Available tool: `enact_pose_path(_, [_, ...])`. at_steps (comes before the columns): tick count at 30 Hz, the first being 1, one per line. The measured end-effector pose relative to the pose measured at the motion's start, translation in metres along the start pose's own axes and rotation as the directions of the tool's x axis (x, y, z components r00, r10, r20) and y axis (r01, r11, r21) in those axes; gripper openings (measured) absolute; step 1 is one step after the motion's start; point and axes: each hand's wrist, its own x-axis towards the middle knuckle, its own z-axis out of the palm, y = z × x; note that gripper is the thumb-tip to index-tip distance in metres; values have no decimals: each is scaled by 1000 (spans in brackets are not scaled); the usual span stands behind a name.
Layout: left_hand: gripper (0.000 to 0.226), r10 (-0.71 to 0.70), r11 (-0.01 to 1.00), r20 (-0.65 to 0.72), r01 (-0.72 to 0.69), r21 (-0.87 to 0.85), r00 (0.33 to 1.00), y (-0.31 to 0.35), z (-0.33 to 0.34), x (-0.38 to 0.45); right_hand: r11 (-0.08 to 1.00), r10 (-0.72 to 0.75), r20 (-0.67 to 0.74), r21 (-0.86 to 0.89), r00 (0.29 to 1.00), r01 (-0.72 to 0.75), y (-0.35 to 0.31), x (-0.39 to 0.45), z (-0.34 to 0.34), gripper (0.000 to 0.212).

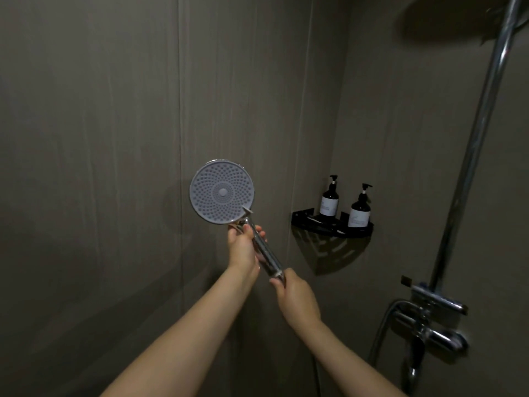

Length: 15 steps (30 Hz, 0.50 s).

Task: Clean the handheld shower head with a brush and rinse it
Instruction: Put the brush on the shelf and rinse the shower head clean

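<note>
The person is holding the handheld shower head (222, 191) up before the grey-brown panelled wall (100, 138), its nozzle face turned toward the camera. The left hand (243, 246) is curling round the upper handle; the right hand (294, 296) is gripping the handle's lower end. In the corner, two dark pump bottles (329, 200) are standing on a black corner shelf (303, 220).

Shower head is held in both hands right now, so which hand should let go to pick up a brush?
Probably the right hand: it only pinches the handle's bottom end, while the left hand grips just under the shower head and steadies it. No brush is in view.
</note>
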Motion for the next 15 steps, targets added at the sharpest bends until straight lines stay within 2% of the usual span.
enact_pose_path(2, [22,7,1000,12,-7,11,1000,-2,4,-3,996,-28,-41,-84,999,25,2,-2,4,31])
enact_pose_path(4, [22,9,999,37,-10,42,999,-4,5,-4,997,-46,-6,-57,999,46,5,-1,5,32])
enact_pose_path(6, [22,-13,998,57,10,55,998,-5,4,-3,991,-51,75,129,996,41,8,1,2,29])
enact_pose_path(7, [22,-32,998,59,29,48,998,-5,2,-1,962,-32,135,271,990,-6,9,2,0,29])
enact_pose_path(8, [22,-50,998,61,48,32,997,-5,1,0,895,7,209,436,978,-99,8,3,-2,34])
enact_pose_path(9, [22,-68,998,62,67,15,996,-5,-1,1,779,54,301,584,952,-229,8,2,-4,39])
enact_pose_path(10, [23,-82,997,70,83,-6,994,-5,-2,1,645,88,404,673,910,-362,8,2,-6,43])
enact_pose_path(11, [23,-94,995,76,96,-21,993,-4,-4,1,571,99,468,696,878,-435,9,2,-8,45])
enact_pose_path(12, [22,-103,994,81,105,-25,991,-4,-4,0,564,97,485,692,869,-449,11,2,-7,45])
enact_pose_path(13, [21,-105,994,77,106,-14,991,-5,-5,-1,627,96,445,668,890,-401,12,3,-5,41])
enact_pose_path(14, [20,-98,995,68,98,3,993,-6,-3,-3,752,98,359,584,928,-306,13,4,-2,36])
enact_pose_path(15, [20,-78,997,55,76,25,995,-7,-1,-4,886,100,249,418,963,-200,14,4,1,28])
